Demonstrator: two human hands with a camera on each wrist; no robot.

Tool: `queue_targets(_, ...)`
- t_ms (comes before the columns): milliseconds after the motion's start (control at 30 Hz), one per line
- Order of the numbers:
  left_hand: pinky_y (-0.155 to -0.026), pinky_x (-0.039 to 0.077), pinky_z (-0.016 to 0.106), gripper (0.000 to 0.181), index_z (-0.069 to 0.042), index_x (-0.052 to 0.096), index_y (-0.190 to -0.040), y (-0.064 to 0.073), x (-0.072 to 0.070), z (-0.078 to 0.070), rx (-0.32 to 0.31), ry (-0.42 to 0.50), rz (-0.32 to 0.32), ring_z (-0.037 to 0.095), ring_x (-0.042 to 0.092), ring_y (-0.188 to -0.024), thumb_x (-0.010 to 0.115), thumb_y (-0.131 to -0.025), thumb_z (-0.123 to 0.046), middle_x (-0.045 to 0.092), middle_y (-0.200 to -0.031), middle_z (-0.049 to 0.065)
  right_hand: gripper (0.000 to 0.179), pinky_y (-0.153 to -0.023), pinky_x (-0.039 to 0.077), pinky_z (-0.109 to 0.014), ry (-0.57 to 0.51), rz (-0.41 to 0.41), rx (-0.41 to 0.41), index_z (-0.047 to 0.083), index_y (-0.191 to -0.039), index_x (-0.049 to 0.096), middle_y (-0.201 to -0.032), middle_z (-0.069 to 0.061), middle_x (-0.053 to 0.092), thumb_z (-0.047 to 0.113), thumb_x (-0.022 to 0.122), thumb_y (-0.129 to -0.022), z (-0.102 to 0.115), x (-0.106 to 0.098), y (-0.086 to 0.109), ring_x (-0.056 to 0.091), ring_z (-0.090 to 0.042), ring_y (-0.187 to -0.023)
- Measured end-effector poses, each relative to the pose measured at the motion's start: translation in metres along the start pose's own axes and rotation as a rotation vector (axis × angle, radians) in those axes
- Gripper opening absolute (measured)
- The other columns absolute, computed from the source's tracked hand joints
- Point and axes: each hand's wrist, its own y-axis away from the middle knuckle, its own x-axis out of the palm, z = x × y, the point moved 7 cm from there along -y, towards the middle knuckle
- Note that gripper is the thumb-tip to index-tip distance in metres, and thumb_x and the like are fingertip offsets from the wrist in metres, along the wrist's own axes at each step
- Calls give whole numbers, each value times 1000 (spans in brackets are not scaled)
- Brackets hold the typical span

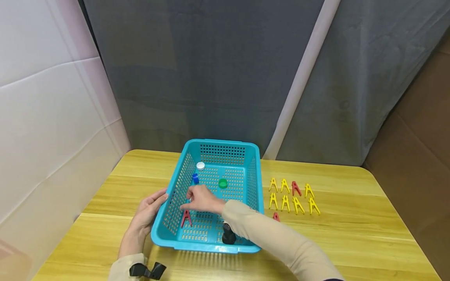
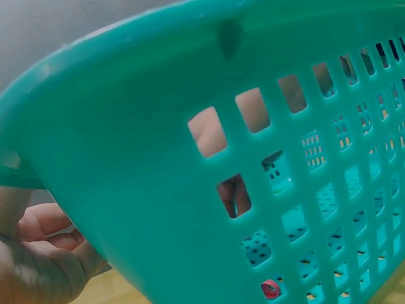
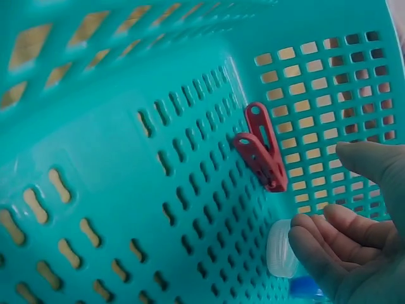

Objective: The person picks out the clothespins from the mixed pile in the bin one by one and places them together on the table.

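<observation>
A blue-green plastic basket (image 1: 207,245) with slotted walls stands on the table. My left hand (image 1: 145,212) holds its left rim from outside; in the left wrist view part of that hand (image 2: 44,259) is hidden behind the rim. My right hand (image 1: 204,200) reaches inside with nothing between thumb and fingers, above a red clothespin (image 1: 186,218). In the right wrist view, the red clothespin (image 3: 262,152) lies against the wall, and a clear cap (image 3: 280,248) is partly covered by the fingers. White (image 1: 200,166), blue (image 1: 195,178) and green caps (image 1: 223,183) lie farther back.
Right of the basket, several yellow clothespins (image 1: 285,203) lie in two rows on the wooden table (image 1: 355,218), with a red clothespin (image 1: 296,189) among them. Another red clothespin (image 1: 276,216) is partly hidden by the right sleeve. A grey curtain (image 1: 211,78) hangs behind.
</observation>
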Motion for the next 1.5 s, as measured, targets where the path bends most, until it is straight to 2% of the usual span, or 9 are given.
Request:
queue_targets(233, -73, 56, 29, 53, 9, 36, -138, 0, -1, 1, -5, 3, -6, 11, 66, -84, 54, -94, -14, 68, -91, -6, 35, -49, 39, -14, 64, 66, 8, 3, -82, 62, -67, 7, 52, 33, 78, -76, 1, 10, 0, 43, -3, -56)
queue_targets(367, -73, 56, 29, 45, 3, 45, -134, 0, -1, 1, 2, 11, -1, 12, 67, -83, 55, -94, -14, 69, -90, -5, 34, -46, 37, -14, 97, 68, 8, 7, -74, 58, -62, 8, 49, 34, 79, -74, 2, 16, -1, 43, -4, -54)
queue_targets(500, -72, 56, 29, 31, -6, 55, -124, 0, -1, 0, 7, 25, -1, 12, 67, -82, 55, -93, -12, 69, -89, -4, 37, -43, 34, -14, 140, 79, 16, 13, -66, 50, -58, 9, 45, 34, 79, -75, 0, 21, -2, 41, -3, -51)
queue_targets(700, -72, 56, 29, 28, -8, 57, -121, 1, 1, 0, 18, 47, 17, 12, 67, -83, 55, -94, -12, 69, -90, -4, 41, -41, 32, -16, 162, 58, 74, 15, -63, 47, -57, 8, 43, 35, 81, -72, -2, 22, -5, 38, -4, -48)
queue_targets(833, -72, 56, 28, 38, -1, 51, -130, 0, 0, -1, 14, 23, 9, 12, 67, -83, 55, -94, -13, 69, -90, -5, 41, -42, 36, -17, 210, 63, 94, 15, -60, 49, -58, 7, 47, 37, 82, -69, -2, 21, -6, 43, -5, -49)
queue_targets(967, -73, 55, 28, 52, 10, 37, -138, 0, 0, -2, 9, -2, 6, 11, 66, -85, 54, -94, -14, 68, -93, -5, 41, -44, 39, -18, 215, 80, 118, 14, -57, 50, -61, 5, 48, 34, 84, -67, -3, 21, -5, 44, -7, -52)
queue_targets(1033, -73, 55, 27, 55, 11, 33, -139, 0, 0, -2, 7, -5, 3, 11, 66, -85, 54, -95, -14, 68, -93, -5, 40, -45, 39, -19, 207, 93, 141, 13, -57, 49, -64, 4, 48, 31, 84, -66, -4, 21, -4, 44, -8, -53)
queue_targets(1300, -70, 55, 26, 55, 12, 33, -139, 0, 0, -2, 2, -10, -17, 9, 66, -81, 54, -94, -13, 68, -89, -7, 34, -44, 40, -18, 161, 118, 204, 11, -66, 48, -57, 2, 52, 12, 81, -67, -4, 17, 1, 49, -9, -45)
queue_targets(1500, -69, 55, 25, 54, 11, 34, -138, 0, 0, -1, -3, -5, -21, 9, 66, -79, 54, -94, -13, 69, -88, -7, 28, -43, 38, -18, 166, 106, 240, 13, -62, 52, -49, 5, 51, 7, 79, -68, -5, 11, 3, 46, -6, -42)
